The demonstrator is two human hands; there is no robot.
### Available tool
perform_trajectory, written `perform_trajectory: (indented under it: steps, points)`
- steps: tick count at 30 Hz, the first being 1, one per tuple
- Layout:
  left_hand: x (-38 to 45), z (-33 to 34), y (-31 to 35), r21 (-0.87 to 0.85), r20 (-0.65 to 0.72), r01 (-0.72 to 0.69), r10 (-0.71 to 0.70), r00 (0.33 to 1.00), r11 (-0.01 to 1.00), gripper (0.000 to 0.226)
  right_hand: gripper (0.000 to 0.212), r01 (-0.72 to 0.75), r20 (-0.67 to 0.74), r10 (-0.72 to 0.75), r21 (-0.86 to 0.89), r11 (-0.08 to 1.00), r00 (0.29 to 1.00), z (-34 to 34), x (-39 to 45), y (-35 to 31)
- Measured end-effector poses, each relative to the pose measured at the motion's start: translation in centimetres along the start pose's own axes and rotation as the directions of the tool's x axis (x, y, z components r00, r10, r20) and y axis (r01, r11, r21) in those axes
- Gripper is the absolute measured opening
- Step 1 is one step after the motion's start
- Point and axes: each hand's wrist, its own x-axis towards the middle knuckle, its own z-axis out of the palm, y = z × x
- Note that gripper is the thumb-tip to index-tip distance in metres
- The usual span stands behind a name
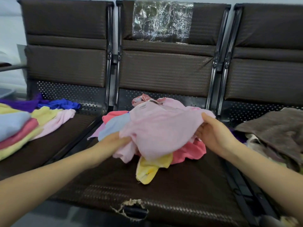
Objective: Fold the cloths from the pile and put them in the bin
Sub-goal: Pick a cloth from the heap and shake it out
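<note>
A pale pink cloth [160,128] is lifted over the pile [188,151] of pink, yellow and blue cloths on the middle brown seat. My left hand [114,141] grips the cloth's left edge, its fingertips hidden in the fabric and blurred. On the right edge, my right hand [213,131] pinches the cloth with the thumb on top. A yellow cloth [150,169] sticks out from under the pile toward me. No bin is in view.
On the left seat lies a stack of folded cloths [18,128] in blue, pink and yellow, with purple and blue ones [59,104] behind. Brown and grey towels [275,131] lie on the right seat. The middle seat's front edge is torn [131,205].
</note>
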Motion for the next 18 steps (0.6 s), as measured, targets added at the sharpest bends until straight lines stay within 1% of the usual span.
perform_trajectory:
  steps: [2,3,5,8,10,11,12,13,14,15,16,18]
  points:
    - [0.3,-0.2,1.7,-0.25,-0.09,-0.021,-0.002,0.996,0.968,0.029,0.035,-0.01,-0.039,0.008,-0.057,0.998,0.999,0.4,-0.1,0.0]
    - [0.4,-0.4,2.6,-0.329,-0.113,-0.039,0.002,0.994,0.943,0.028,0.035,-0.02,-0.08,0.01,-0.119,0.993,0.997,0.6,0.0,0.2]
    - [0.8,-0.7,3.9,-0.445,-0.111,-0.065,0.017,0.994,0.893,0.031,0.034,-0.039,-0.138,0.012,-0.192,0.981,0.99,1.1,0.3,0.6]
    - [0.9,-0.4,6.3,-0.534,-0.1,-0.059,0.006,0.995,0.843,0.02,0.032,-0.046,-0.213,0.01,-0.164,0.985,0.977,1.8,0.5,-0.5]
    - [0.9,-0.1,8.1,-0.6,-0.071,-0.062,0.024,0.997,0.797,0.014,0.023,-0.034,-0.203,0.017,-0.077,0.996,0.979,2.0,0.0,-2.5]
    - [1.1,0.0,8.7,-0.624,-0.059,-0.068,0.039,0.997,0.778,0.018,0.025,-0.033,-0.189,0.033,0.005,0.999,0.982,1.9,-0.5,-3.7]
    - [1.2,0.0,9.4,-0.627,-0.067,-0.081,0.05,0.996,0.775,0.026,0.032,-0.038,-0.161,0.056,0.107,0.993,0.985,1.6,-1.1,-5.2]
    - [1.1,0.0,9.8,-0.659,-0.044,-0.063,0.045,0.998,0.749,0.033,0.04,-0.029,-0.134,0.057,0.201,0.979,0.989,1.1,-1.5,-6.3]
    - [1.0,0.1,10.3,-0.715,0.021,-0.023,0.054,0.998,0.699,0.033,0.046,-0.012,-0.111,0.043,0.267,0.964,0.993,0.6,-2.0,-7.5]
    - [0.8,0.2,10.7,-0.745,0.069,0.005,0.07,0.995,0.667,0.029,0.047,0.019,-0.114,0.016,0.306,0.952,0.993,0.1,-2.3,-8.4]
    - [1.1,0.4,10.7,-0.739,0.082,0.012,0.072,0.994,0.674,0.026,0.047,0.044,-0.13,0.0,0.337,0.941,0.992,-0.3,-2.3,-9.0]
    - [2.6,0.7,9.7,-0.666,0.066,0.045,-0.001,0.998,0.745,0.026,0.047,0.074,-0.19,-0.005,0.358,0.931,0.982,-1.2,-1.7,-9.0]
